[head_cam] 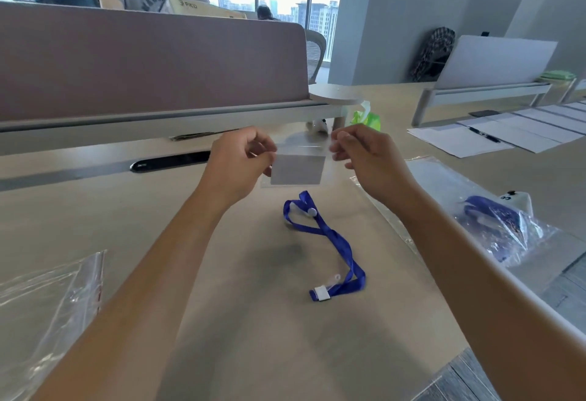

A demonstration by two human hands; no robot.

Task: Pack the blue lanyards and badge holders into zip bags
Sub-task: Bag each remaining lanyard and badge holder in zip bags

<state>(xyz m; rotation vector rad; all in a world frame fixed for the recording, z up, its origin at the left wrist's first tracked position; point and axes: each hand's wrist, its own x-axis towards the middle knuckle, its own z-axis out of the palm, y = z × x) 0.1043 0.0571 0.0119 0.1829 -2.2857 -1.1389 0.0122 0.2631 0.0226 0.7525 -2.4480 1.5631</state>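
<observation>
So both hands are up over the desk (222, 321) working a clear badge holder (296, 167) with a pale grey card inside it: the left hand (236, 162) is pinching its left edge with fingers curled onto it, and the right hand (364, 159) is pinching at the top right corner, though that side is a bit blurred so I can't tell exactly how the fingers are sitting. The holder is hanging in the air just above and behind the blue lanyard (329, 245), which is lying loose on the desk in a floppy loop with its white clip end (322, 293) nearest the camera. My guess is the holder is going to be light, thin and a bit slippery, flexible plastic that bends rather than breaks, so gripping it by the edges like this looks right. The lanyard is looking soft and limp, so I'd bunch it up or grab it by the clip. An empty zip bag (47, 305) with a red strip is lying well to the left of the lanyard, and a filled bag (501, 226) with blue inside is sitting off to its right. Only readable writing is "PICO" on a tan box (203, 7) way behind the lanyard, past the divider (142, 61).
</observation>
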